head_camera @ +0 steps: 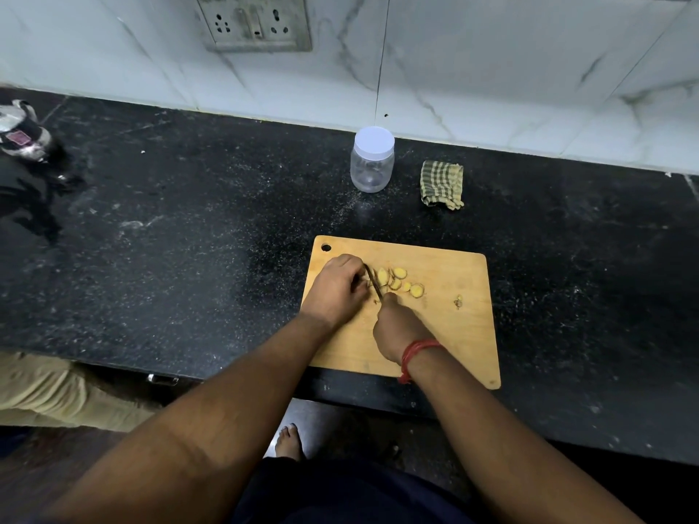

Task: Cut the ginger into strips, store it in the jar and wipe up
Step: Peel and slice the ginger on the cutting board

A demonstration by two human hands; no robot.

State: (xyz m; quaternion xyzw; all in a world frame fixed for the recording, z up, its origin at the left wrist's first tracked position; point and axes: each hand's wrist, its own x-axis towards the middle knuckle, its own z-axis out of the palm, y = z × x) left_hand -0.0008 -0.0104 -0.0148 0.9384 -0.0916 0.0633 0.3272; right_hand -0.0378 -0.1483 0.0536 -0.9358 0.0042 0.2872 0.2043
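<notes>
Ginger point(397, 283) is sliced into rounds on the board point(454, 334), strips not done. Left hand point(338, 289) pins the ginger, right hand point(397, 327) grips the knife point(373, 283). Jar point(372, 160) at 12 o'clock still capped, cloth point(441, 185) at 1 untouched.

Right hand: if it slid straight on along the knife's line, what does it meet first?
Most likely the left hand, whose fingers sit right against the knife held by the right hand. The ginger slices lie just right of that line.

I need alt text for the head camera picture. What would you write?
A person's right hand holds a knife, slicing ginger steadied by the left hand on a wooden cutting board. Behind, on the black counter, stand a lidded clear jar and a folded checked cloth.
</notes>
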